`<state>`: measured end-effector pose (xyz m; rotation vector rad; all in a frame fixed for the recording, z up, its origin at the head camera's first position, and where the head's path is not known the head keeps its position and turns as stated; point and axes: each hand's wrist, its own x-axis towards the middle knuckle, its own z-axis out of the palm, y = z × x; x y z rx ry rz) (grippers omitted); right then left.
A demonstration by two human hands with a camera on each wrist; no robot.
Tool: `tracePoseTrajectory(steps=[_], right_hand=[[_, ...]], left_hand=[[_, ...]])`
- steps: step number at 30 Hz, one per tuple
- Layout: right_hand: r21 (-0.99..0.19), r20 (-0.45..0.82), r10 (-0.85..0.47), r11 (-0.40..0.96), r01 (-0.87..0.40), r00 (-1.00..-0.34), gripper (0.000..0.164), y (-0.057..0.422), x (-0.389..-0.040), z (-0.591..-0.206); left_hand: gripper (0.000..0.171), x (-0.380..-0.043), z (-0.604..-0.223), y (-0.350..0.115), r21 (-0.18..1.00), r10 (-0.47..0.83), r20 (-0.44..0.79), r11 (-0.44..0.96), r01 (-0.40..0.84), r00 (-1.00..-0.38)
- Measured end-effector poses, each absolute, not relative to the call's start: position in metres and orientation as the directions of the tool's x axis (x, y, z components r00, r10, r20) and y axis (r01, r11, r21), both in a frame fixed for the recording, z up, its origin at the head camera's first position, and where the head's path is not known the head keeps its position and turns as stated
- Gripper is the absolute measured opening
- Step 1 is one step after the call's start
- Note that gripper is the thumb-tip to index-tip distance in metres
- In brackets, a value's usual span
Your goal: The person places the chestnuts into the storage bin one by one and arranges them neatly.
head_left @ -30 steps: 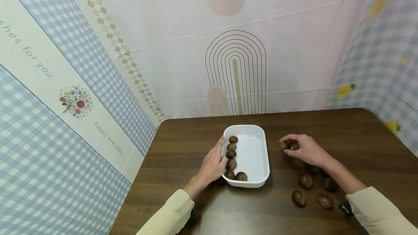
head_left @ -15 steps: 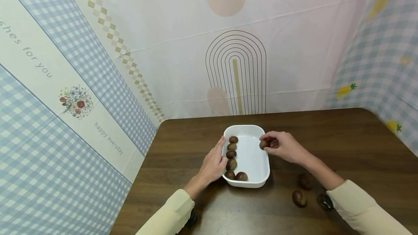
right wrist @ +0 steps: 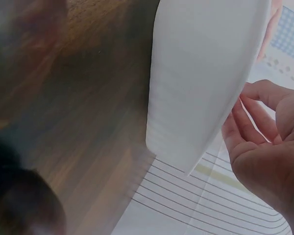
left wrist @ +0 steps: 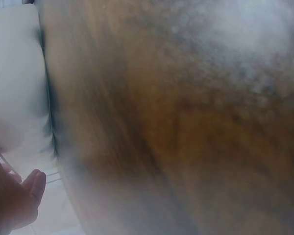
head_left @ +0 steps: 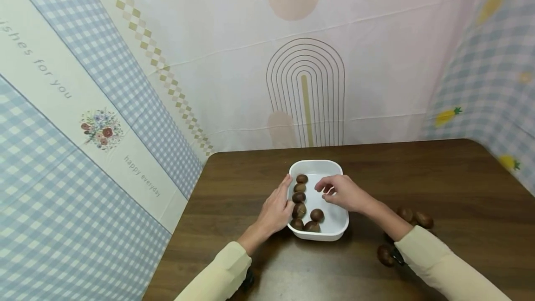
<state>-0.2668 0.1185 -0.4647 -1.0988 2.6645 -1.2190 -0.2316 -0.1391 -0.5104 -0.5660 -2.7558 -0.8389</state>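
A white rectangular dish (head_left: 338,219) stands on the wooden table with several brown chestnuts (head_left: 298,197) lined up along its left side and near end. One chestnut (head_left: 317,215) sits a little inward from that near end. Along the dish's left rim rests my left hand (head_left: 276,208), fingers straight, thumb at the rim; only part of this hand (left wrist: 19,200) shows in the left wrist view. My right hand (head_left: 344,193) hovers over the dish's right side, its fingers loosely bent and apart with nothing between them. In the right wrist view the hand (right wrist: 269,132) overlaps the dish's rim.
More loose chestnuts (head_left: 424,219) lie on the table (head_left: 251,175) to the right of the dish, partly covered by the right forearm and sleeve (head_left: 434,254). A patterned cloth (head_left: 234,82) hangs behind the table's far edge.
My right hand carried a chestnut left from the loose ones to the dish and let it go; it now lies near the near end. My left hand has stayed at the rim.
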Motion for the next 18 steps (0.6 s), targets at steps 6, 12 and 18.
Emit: tracePoseTrajectory(steps=[6,12,18], right_hand=[[-0.659,0.204,-0.685,0.432,-0.616,-0.699,0.017,0.114,-0.266,-0.466],[-0.638,0.136,-0.738,0.445,-0.628,-0.661,0.018,0.108,-0.263,-0.466],[-0.625,0.094,-0.749,0.468,-0.624,-0.656,0.021,0.103,-0.262,-0.472]], left_hand=[[0.070,-0.232,-0.510,-0.139,0.490,0.294,0.289,0.772,0.405,-0.911],[0.070,-0.232,-0.511,-0.139,0.490,0.293,0.291,0.772,0.405,-0.911],[0.070,-0.232,-0.510,-0.138,0.495,0.293,0.289,0.769,0.404,-0.911]])
